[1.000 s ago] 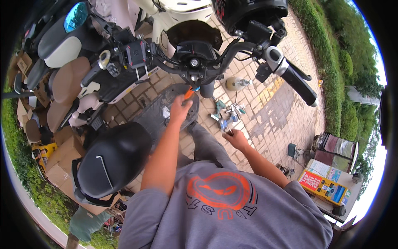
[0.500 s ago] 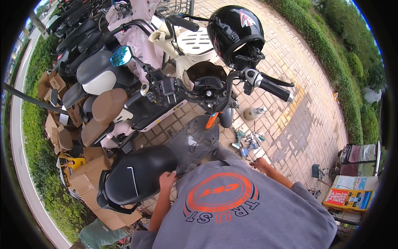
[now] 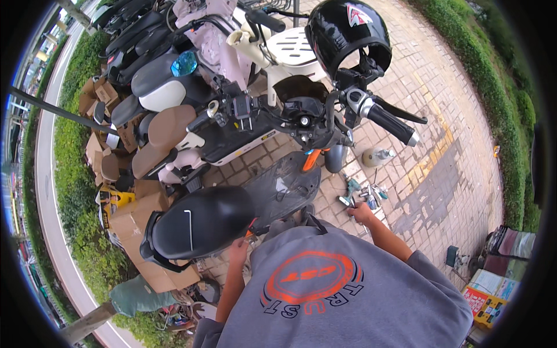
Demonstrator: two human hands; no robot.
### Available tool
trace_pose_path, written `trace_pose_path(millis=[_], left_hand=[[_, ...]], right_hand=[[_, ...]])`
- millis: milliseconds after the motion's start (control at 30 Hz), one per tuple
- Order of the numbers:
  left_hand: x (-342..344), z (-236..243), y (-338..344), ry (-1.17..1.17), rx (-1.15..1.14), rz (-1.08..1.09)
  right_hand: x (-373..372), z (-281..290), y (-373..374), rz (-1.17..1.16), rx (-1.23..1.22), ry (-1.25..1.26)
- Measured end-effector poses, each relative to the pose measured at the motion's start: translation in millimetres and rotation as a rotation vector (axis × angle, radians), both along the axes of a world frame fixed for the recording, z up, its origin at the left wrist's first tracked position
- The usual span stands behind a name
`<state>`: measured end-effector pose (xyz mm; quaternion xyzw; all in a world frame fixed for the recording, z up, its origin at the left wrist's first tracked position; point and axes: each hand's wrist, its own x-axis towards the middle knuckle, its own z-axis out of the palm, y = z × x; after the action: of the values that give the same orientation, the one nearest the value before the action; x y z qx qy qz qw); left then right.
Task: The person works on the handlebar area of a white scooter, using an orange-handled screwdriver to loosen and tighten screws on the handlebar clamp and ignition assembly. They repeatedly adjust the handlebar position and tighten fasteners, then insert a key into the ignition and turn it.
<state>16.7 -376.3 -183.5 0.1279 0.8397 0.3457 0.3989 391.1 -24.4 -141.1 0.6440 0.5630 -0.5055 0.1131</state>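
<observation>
My left hand (image 3: 238,248) has its fingers curled at the right edge of the black seat (image 3: 203,217), beside a small orange item (image 3: 250,232); whether it grips that item I cannot make out. My right hand (image 3: 361,213) is closed on a small dark-and-silver tool, just left of a group of hand tools (image 3: 376,197) on the paving and near a teal power tool (image 3: 351,185). The scooter's grey footboard (image 3: 275,180) lies between my hands. An orange piece (image 3: 311,159) shows below its handlebar stem (image 3: 304,120).
A black helmet (image 3: 342,43) rests at the right handlebar. Parked scooters (image 3: 168,116) and cardboard boxes (image 3: 136,223) crowd the left. A bottle (image 3: 377,156) stands on the paving. A hedge (image 3: 505,156) lines the right, with a loaded cart (image 3: 487,290) at lower right.
My left hand has moved from below the handlebar down to the seat's edge. My right hand has shifted right and now holds the tool higher. The view has swung, showing more surroundings.
</observation>
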Motion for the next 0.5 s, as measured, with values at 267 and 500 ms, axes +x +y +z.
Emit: trace_pose_path(millis=[267,500], left_hand=[[-8.2,49.8,-19.6,0.078,-0.073,0.046],[-58.8,56.6,14.5,0.259,-0.085,-0.054]], right_hand=[[16.0,-47.3,-40.4,-0.170,-0.321,0.153],[-23.8,-55.2,-55.5,-0.257,-0.270,0.200]])
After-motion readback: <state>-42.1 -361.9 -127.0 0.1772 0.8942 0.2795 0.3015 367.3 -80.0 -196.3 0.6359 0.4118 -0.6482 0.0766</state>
